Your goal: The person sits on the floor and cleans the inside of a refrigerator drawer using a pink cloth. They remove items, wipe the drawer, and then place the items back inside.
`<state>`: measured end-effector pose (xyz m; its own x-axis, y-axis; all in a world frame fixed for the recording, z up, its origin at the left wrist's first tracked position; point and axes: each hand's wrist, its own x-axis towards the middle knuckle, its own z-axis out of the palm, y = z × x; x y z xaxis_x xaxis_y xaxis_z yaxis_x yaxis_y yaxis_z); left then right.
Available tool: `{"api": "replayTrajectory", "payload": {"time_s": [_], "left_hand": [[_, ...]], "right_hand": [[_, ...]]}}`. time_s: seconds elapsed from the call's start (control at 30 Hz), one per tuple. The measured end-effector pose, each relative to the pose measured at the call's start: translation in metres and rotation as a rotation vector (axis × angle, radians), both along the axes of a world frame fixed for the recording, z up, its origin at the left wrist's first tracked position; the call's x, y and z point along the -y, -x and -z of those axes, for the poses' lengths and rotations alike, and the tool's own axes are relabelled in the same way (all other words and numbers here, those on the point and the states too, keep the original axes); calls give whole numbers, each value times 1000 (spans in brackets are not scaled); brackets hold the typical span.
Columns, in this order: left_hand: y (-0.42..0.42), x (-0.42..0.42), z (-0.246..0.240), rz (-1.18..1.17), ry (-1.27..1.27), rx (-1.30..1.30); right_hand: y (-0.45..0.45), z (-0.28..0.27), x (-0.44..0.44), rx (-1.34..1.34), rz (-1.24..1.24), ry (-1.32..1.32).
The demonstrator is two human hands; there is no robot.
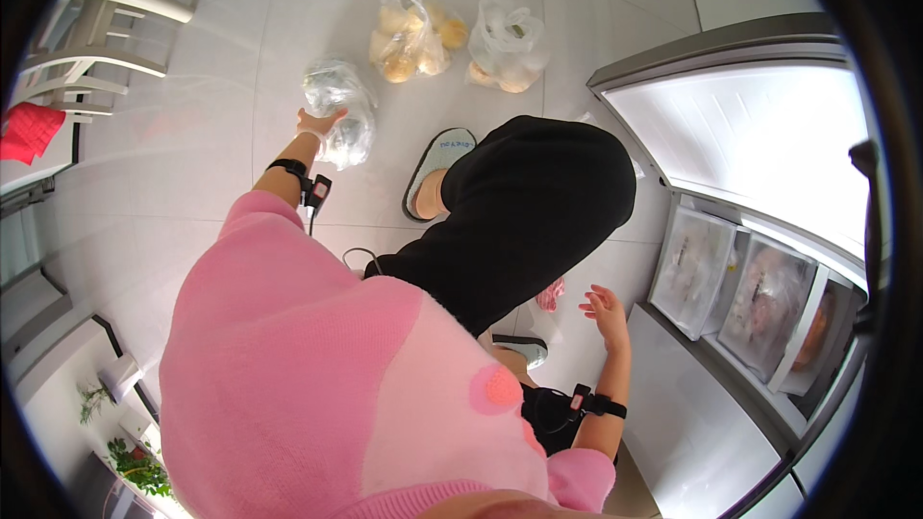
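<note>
On the tiled floor at my left lies a bunched clear plastic bag (345, 130); its contents are hard to make out. My left hand (319, 122) grips its near side, some fingers hidden against the plastic. Beyond it stands a thin plastic bag of round yellowish items (411, 40), and to the right of that a whitish tied plastic bag (508, 43). My right hand (606, 313) hangs in the air with bent, slightly spread fingers and holds nothing. Close by, a red-and-white packet (551, 295) shows on the floor, partly covered by my leg.
On the right, a freezer door (743, 122) stands open above frosted drawers (692, 267) holding bagged food. My bent knee (577, 166) hides part of some clear plastic on the floor. Pale chairs (94, 61) stand at the far left, with a red cloth (30, 131) near them.
</note>
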<state>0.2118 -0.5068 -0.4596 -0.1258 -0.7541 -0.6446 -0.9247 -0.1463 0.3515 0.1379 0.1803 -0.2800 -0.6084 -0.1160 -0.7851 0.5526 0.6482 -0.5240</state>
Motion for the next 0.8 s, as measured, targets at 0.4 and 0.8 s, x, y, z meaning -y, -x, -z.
{"api": "replayTrajectory", "payload": {"time_s": [0.4, 0.8], "left_hand": [[33, -14, 50, 127, 33, 490], [-24, 52, 113, 19, -156, -41]], "right_hand": [[-12, -1, -2, 17, 49, -37], [-5, 4, 25, -2, 37, 10]]}}
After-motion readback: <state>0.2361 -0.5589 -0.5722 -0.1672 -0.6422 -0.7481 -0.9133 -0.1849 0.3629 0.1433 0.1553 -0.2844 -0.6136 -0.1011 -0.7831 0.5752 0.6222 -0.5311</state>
